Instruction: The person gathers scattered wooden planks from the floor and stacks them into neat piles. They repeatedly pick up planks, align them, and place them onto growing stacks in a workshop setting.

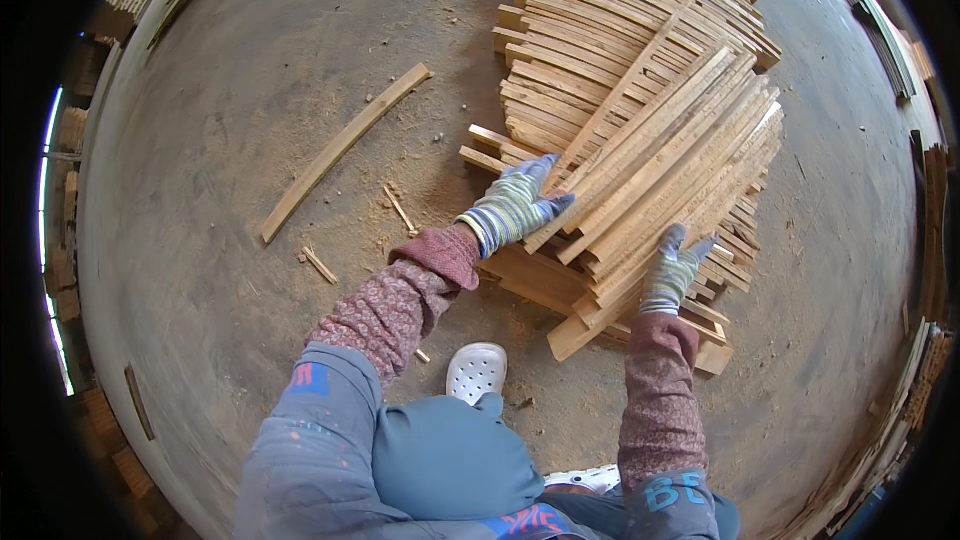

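Pale brown wood fills the middle and upper right of the frame, where a sloping bundle of slats (690,155) is laid across a longer stack of slats (560,90) reaching to the top edge. The bundle is fanned unevenly, its near ends stepped toward the lower centre. Just to its left, a narrow strip (625,85) is seen lying slantwise over the stack.

The two hands are held well apart, one at either side of the bundle's near part. By the striped, gloved left hand (512,205) the near left edge is touched, close to the strip's lower end — thumb and finger are spread, but whether anything is gripped cannot be told. The gloved right hand (674,275) is placed against the lower right edge, two digits parted in a V; its hidden side cannot be judged.

Beneath the bundle's near end, a wide board (540,278) is partly covered. On the dusty grey floor (250,60), a single slat (345,155) is seen left of centre, with a small offcut (320,265) nearer the hands — and a white clog (477,372) is shown at lower centre
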`<state>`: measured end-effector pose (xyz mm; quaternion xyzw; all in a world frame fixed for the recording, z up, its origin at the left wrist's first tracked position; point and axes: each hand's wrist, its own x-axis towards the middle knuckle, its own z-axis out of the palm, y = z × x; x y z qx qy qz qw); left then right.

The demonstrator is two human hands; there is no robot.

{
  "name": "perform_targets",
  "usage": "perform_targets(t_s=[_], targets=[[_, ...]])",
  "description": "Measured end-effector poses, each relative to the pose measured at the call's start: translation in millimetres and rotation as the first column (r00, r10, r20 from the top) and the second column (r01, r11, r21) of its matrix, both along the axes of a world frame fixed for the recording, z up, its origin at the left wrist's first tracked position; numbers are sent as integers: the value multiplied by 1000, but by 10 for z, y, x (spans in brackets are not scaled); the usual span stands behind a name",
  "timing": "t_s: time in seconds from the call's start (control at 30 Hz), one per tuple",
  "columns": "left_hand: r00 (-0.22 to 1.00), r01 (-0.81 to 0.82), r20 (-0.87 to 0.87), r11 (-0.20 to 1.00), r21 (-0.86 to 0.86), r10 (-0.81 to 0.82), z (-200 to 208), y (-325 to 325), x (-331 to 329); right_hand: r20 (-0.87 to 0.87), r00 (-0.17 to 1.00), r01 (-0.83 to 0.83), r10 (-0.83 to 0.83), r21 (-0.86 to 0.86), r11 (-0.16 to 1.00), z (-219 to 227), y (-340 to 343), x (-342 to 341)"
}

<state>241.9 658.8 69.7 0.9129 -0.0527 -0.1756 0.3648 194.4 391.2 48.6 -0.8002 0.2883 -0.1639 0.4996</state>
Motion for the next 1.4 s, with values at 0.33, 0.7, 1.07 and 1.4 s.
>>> perform_targets(t_s=[0.33, 0.7, 1.07, 1.4], targets=[[951, 246, -100, 914, -322, -292, 9, 359, 266, -260, 956, -183, 139, -150, 972, 199, 202, 163], [927, -370, 169, 732, 572, 336, -896, 2403, 559, -212, 977, 16, 36, 237, 971, 438, -966, -439], [917, -226, 384, 655, 722, -107, -138, 2295, 1238, -256, 882, -467, 396, -367, 804, 1682, -646, -343], [92, 644, 538, 463, 610, -838, 2140, -1936, 283, -472, 728, -638, 498, -199, 744, 2463, -1213, -752]])
